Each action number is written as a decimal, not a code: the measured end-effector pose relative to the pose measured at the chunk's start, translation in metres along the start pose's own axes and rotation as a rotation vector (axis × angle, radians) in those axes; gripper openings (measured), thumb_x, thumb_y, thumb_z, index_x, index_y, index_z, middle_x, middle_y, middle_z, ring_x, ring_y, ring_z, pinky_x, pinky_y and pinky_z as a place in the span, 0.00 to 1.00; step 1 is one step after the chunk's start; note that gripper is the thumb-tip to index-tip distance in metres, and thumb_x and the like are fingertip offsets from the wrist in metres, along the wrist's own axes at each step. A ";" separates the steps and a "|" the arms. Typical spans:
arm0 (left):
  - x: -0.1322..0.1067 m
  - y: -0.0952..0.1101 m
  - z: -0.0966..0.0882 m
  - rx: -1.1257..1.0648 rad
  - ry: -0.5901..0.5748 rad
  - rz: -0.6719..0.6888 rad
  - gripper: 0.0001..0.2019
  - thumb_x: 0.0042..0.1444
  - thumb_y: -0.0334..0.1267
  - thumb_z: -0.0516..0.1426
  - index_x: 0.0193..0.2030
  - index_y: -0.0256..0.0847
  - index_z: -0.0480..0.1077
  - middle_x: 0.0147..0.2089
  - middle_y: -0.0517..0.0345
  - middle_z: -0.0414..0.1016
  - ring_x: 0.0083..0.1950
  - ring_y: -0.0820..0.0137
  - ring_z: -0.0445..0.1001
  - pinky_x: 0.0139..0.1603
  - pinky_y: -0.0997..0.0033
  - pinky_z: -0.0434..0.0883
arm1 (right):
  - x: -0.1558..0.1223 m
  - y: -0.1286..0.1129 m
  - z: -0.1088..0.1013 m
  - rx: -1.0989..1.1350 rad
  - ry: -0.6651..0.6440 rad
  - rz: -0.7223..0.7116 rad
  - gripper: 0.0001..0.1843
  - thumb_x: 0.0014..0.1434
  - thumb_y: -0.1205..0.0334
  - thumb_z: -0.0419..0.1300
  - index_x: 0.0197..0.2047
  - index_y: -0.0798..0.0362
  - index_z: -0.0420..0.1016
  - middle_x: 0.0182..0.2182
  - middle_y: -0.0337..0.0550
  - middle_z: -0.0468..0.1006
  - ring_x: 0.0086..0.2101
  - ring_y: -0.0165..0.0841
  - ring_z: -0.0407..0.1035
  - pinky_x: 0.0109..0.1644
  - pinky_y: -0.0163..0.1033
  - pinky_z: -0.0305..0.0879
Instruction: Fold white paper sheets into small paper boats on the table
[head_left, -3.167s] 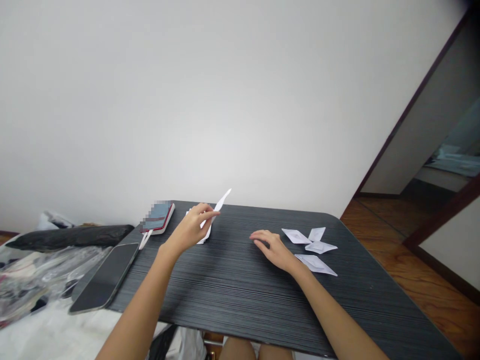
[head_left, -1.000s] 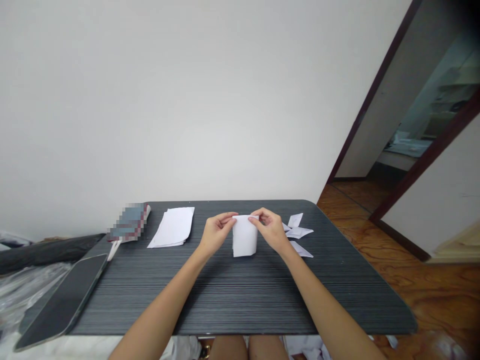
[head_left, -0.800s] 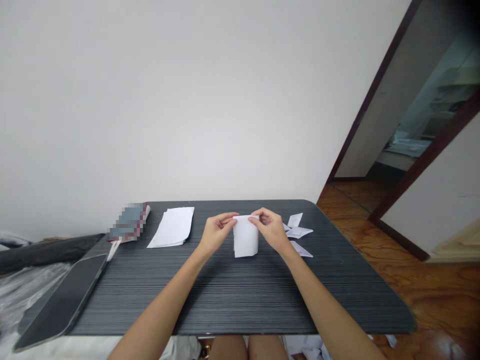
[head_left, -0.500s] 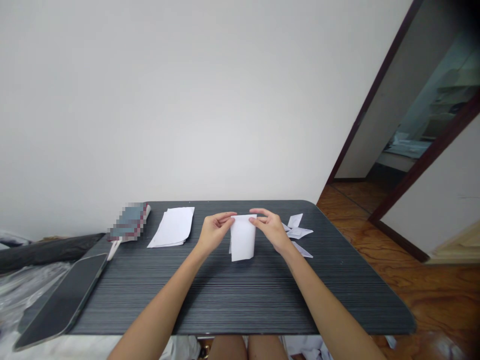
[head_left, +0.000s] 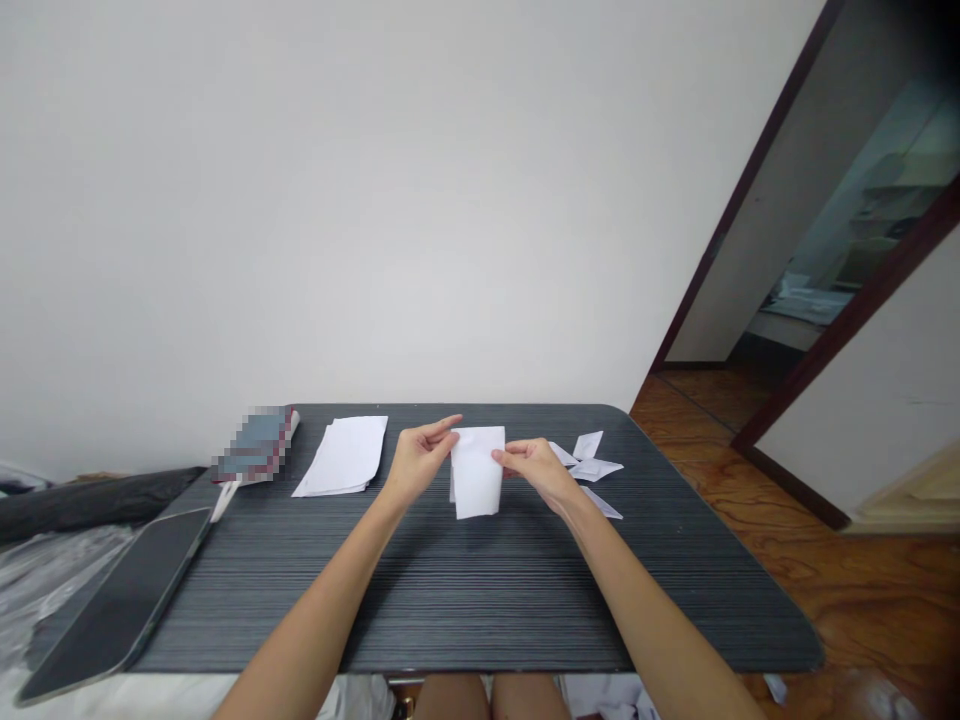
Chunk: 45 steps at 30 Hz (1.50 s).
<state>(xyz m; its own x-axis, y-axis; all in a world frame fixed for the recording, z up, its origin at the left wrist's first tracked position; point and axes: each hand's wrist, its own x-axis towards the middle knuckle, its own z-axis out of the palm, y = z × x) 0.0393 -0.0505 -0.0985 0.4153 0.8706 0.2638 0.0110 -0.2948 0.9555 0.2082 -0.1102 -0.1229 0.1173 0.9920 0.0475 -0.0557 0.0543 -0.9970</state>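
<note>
A folded sheet of white paper (head_left: 478, 475) is held upright over the middle of the dark table, its folded layers hanging down. My left hand (head_left: 421, 455) pinches its upper left corner, thumb in front and the forefinger stretched out past the top edge. On the right edge, a little below the corner, my right hand (head_left: 536, 468) grips the paper between thumb and fingers. Just beyond the right hand lie several folded white paper pieces (head_left: 596, 468); the wrist partly hides them.
A stack of white paper sheets (head_left: 345, 455) lies left of my hands on the table (head_left: 480, 610). Farther left are a blurred-out book-like object (head_left: 259, 445) and a dark flat panel (head_left: 120, 605) at the table's edge. A white wall (head_left: 465, 220) rises behind.
My right hand has slid from the paper's top right corner down to its right edge. The paper and both hands have shifted slightly left.
</note>
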 end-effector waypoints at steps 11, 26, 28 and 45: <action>0.006 0.000 -0.012 0.000 0.099 0.010 0.21 0.44 0.40 0.57 0.45 0.33 0.69 0.27 0.57 0.75 0.27 0.72 0.70 0.30 0.73 0.68 | -0.006 0.005 0.009 -0.081 -0.091 0.034 0.11 0.40 0.58 0.62 0.22 0.59 0.73 0.17 0.39 0.72 0.19 0.24 0.61 0.25 0.32 0.55; -0.023 0.023 0.012 1.024 -0.182 0.836 0.16 0.55 0.26 0.45 0.48 0.45 0.64 0.55 0.50 0.62 0.60 0.64 0.53 0.56 0.45 0.28 | -0.014 0.004 0.016 -1.090 0.151 -0.697 0.11 0.56 0.69 0.47 0.30 0.56 0.70 0.27 0.47 0.74 0.30 0.35 0.67 0.38 0.40 0.58; -0.026 0.022 0.014 1.078 -0.187 0.828 0.15 0.56 0.25 0.44 0.43 0.43 0.66 0.49 0.53 0.69 0.58 0.65 0.56 0.54 0.46 0.25 | -0.016 0.003 0.019 -1.095 0.120 -0.741 0.11 0.56 0.69 0.47 0.30 0.57 0.70 0.27 0.47 0.74 0.31 0.35 0.67 0.38 0.39 0.58; 0.001 0.005 -0.020 0.742 -0.045 0.366 0.13 0.55 0.40 0.47 0.29 0.38 0.70 0.22 0.58 0.71 0.23 0.73 0.66 0.26 0.75 0.59 | -0.006 -0.006 -0.017 -0.672 0.423 -0.517 0.13 0.55 0.57 0.50 0.27 0.54 0.70 0.28 0.46 0.75 0.32 0.36 0.68 0.41 0.42 0.59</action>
<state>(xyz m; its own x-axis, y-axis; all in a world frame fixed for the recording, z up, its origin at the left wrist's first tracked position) 0.0220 -0.0432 -0.0913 0.5449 0.6570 0.5210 0.4591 -0.7537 0.4702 0.2251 -0.1183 -0.1180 0.3246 0.7327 0.5982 0.6708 0.2676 -0.6917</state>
